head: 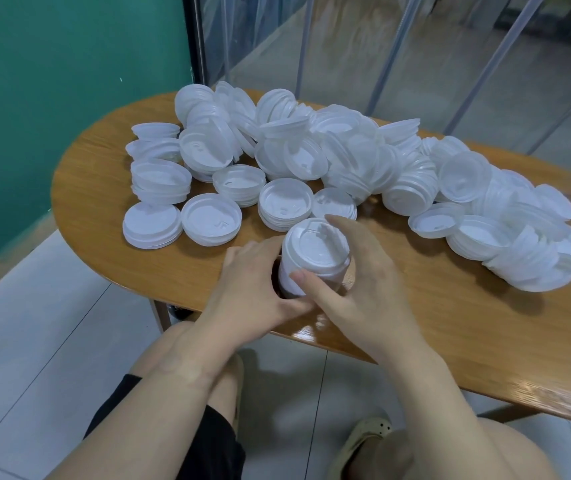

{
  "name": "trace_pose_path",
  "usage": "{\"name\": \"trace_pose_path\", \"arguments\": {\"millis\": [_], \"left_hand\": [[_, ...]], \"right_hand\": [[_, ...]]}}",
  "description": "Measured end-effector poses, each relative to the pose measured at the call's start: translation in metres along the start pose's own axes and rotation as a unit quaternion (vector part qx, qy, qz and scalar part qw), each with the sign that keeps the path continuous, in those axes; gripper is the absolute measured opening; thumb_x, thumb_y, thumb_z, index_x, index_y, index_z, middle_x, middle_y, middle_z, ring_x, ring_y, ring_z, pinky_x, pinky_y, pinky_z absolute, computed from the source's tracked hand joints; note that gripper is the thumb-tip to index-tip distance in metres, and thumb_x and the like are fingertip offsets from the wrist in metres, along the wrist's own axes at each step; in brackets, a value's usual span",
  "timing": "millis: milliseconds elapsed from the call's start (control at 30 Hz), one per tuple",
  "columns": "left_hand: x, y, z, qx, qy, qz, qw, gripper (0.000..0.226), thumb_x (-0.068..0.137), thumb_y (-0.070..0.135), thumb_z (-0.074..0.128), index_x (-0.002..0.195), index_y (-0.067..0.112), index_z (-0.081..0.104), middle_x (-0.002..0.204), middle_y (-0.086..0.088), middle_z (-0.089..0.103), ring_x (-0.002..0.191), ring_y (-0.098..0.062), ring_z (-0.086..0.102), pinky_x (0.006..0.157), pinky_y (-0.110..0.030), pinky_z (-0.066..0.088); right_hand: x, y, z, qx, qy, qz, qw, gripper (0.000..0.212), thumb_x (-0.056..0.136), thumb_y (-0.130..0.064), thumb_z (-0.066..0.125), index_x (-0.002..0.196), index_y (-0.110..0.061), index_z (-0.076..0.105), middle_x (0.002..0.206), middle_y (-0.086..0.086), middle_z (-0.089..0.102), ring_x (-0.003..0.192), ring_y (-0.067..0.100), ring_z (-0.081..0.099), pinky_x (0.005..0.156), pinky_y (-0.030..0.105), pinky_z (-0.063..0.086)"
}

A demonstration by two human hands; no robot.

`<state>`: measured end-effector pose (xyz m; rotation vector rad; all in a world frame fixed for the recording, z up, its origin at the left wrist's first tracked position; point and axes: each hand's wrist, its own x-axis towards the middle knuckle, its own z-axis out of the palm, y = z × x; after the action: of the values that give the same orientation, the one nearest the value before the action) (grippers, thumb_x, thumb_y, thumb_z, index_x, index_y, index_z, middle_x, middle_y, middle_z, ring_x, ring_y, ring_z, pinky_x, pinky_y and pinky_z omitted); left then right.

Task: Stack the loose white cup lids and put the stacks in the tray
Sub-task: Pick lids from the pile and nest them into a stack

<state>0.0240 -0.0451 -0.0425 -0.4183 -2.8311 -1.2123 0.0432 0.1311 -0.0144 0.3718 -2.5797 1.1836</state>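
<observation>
Hands meet at the lower centre of the frame: the left hand (253, 289) curls around the side of a short stack of white lids (315, 258), and the right hand (363, 282) pinches the same stack, thumb in front, fingers over the top. Behind them, loose white cup lids (329, 157) spread in a heap across the oval wooden table (104, 237), some in low stacks.
</observation>
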Motion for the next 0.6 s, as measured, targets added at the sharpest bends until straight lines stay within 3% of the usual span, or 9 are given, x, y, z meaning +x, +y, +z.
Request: {"name": "trace_pose_path", "arguments": {"millis": [100, 167, 267, 367, 467, 533, 600], "left_hand": [[-0.003, -0.003, -0.003, -0.028, 0.017, -0.012, 0.999, 0.076, 0.067, 0.074, 0.077, 0.134, 0.05, 0.052, 0.111, 0.032, 0.062, 0.113, 0.008, 0.045, 0.107, -0.032, 0.033], [-0.005, -0.008, -0.008, -0.038, 0.028, -0.014, 0.999, 0.073, 0.066, 0.073, 0.082, 0.129, 0.048, 0.056, 0.111, 0.031, 0.065, 0.115, 0.005, 0.051, 0.11, -0.039, 0.036], [-0.006, -0.017, -0.015, -0.034, 0.044, -0.019, 0.998, 0.068, 0.064, 0.073, 0.084, 0.121, 0.046, 0.059, 0.11, 0.027, 0.067, 0.115, -0.001, 0.058, 0.109, -0.048, 0.039], [-0.009, -0.027, -0.021, -0.028, 0.057, -0.027, 0.998, 0.073, 0.06, 0.073, 0.085, 0.123, 0.047, 0.058, 0.115, 0.027, 0.065, 0.12, -0.002, 0.056, 0.11, -0.048, 0.039], [-0.009, -0.032, -0.025, -0.035, 0.05, -0.031, 0.998, 0.075, 0.059, 0.073, 0.086, 0.124, 0.046, 0.058, 0.116, 0.026, 0.066, 0.121, -0.004, 0.057, 0.108, -0.047, 0.043], [-0.009, -0.034, -0.026, -0.041, 0.042, -0.031, 0.998, 0.075, 0.06, 0.073, 0.086, 0.124, 0.046, 0.059, 0.117, 0.025, 0.066, 0.122, -0.006, 0.058, 0.105, -0.047, 0.045], [-0.009, -0.035, -0.026, -0.043, 0.041, -0.027, 0.998, 0.074, 0.06, 0.071, 0.087, 0.124, 0.046, 0.059, 0.117, 0.026, 0.066, 0.121, -0.005, 0.058, 0.105, -0.047, 0.045]], "right_hand": [[0.009, 0.005, -0.006, 0.041, 0.023, 0.022, 0.999, 0.067, 0.091, -0.063, 0.058, 0.144, -0.023, 0.053, 0.138, -0.014, 0.058, 0.13, -0.001, 0.052, 0.105, 0.016, 0.04], [0.019, 0.011, -0.01, 0.044, 0.032, 0.034, 0.998, 0.056, 0.098, -0.061, 0.049, 0.139, -0.023, 0.058, 0.132, -0.017, 0.06, 0.125, -0.002, 0.055, 0.102, 0.023, 0.045], [0.039, 0.028, -0.005, 0.006, 0.035, 0.016, 0.999, 0.031, 0.105, -0.037, 0.051, 0.126, -0.019, 0.065, 0.119, -0.012, 0.064, 0.111, 0.0, 0.058, 0.094, 0.03, 0.049], [0.061, 0.048, 0.012, -0.066, -0.007, -0.034, 0.997, 0.027, 0.1, -0.01, 0.058, 0.124, -0.017, 0.069, 0.13, -0.004, 0.063, 0.12, 0.014, 0.056, 0.097, 0.041, 0.051], [0.074, 0.053, 0.029, -0.16, -0.029, -0.101, 0.982, 0.029, 0.092, -0.009, 0.066, 0.118, -0.018, 0.073, 0.136, 0.002, 0.063, 0.127, 0.026, 0.051, 0.104, 0.035, 0.034], [0.078, 0.048, 0.033, -0.202, -0.021, -0.125, 0.971, 0.019, 0.093, -0.019, 0.066, 0.108, -0.02, 0.077, 0.127, -0.001, 0.069, 0.12, 0.027, 0.054, 0.093, 0.028, 0.023], [0.081, 0.045, 0.034, -0.211, 0.003, -0.136, 0.968, 0.015, 0.092, -0.022, 0.065, 0.097, -0.019, 0.079, 0.11, -0.004, 0.073, 0.11, 0.027, 0.059, 0.086, 0.028, 0.021]]}}
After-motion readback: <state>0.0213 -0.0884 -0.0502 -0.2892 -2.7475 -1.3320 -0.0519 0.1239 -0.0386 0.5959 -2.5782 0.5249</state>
